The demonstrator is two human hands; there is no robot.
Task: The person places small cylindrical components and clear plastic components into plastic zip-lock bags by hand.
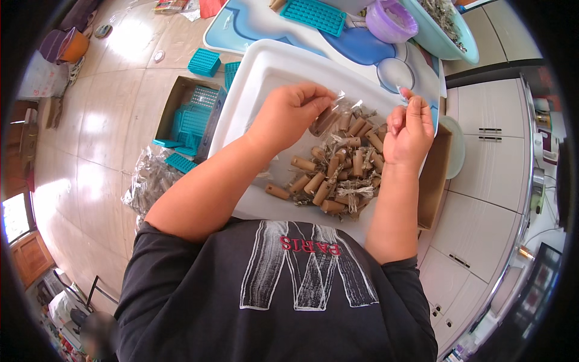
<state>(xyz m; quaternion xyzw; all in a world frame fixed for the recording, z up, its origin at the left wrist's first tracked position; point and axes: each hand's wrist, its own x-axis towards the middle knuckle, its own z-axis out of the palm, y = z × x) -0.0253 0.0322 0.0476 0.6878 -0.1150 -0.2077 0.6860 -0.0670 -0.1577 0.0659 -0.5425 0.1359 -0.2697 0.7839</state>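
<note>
Over a large white tray [241,90], my left hand [292,111] is closed in a pinch on a clear plastic wrapper [325,120] with something brown inside. Its fingertips hide part of the wrapper. To the right, above the tray's edge, my right hand [410,130] is closed, thumb against the curled fingers. A small whitish scrap shows at its fingertips, too small to name. Between and below both hands lies a heap of short brown tubes [329,175], several with crinkled clear or silvery strands at their ends. A tied bundle of pale strands [356,192] rests on the heap.
A cardboard box [161,120] of teal perforated trays [196,120] stands left of the white tray. Nearby is a clear bag of tubes [151,181]. A purple bucket [391,21] and a pale green basin [467,51] stand on the blue-patterned table [295,33]. White cabinets [482,151] are at right.
</note>
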